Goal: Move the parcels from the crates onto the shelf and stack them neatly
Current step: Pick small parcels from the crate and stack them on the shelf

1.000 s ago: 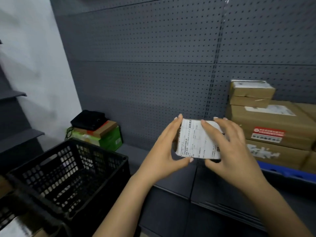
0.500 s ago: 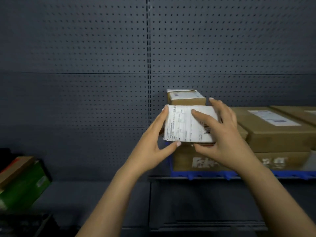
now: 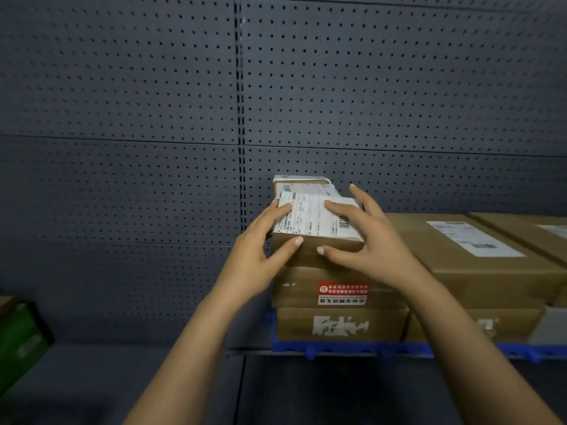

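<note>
A small brown parcel (image 3: 310, 223) with a white shipping label on top sits on the stack of cardboard boxes (image 3: 340, 292) at the left end of the shelf (image 3: 122, 384). My left hand (image 3: 260, 256) grips its left end, thumb on the front face. My right hand (image 3: 365, 243) holds its right end, fingers over the label and thumb on the front. Another small parcel (image 3: 302, 181) stands just behind it. No crate is in view.
Larger brown boxes (image 3: 478, 256) fill the shelf to the right, all on a blue pallet (image 3: 352, 351). A green box (image 3: 18, 342) stands at the far left. A dark pegboard wall (image 3: 153, 118) backs the shelf.
Both hands carried the small parcel from above the crate rightward to the stack and set it down on the top box. My view swung right, so the crate left the frame.
</note>
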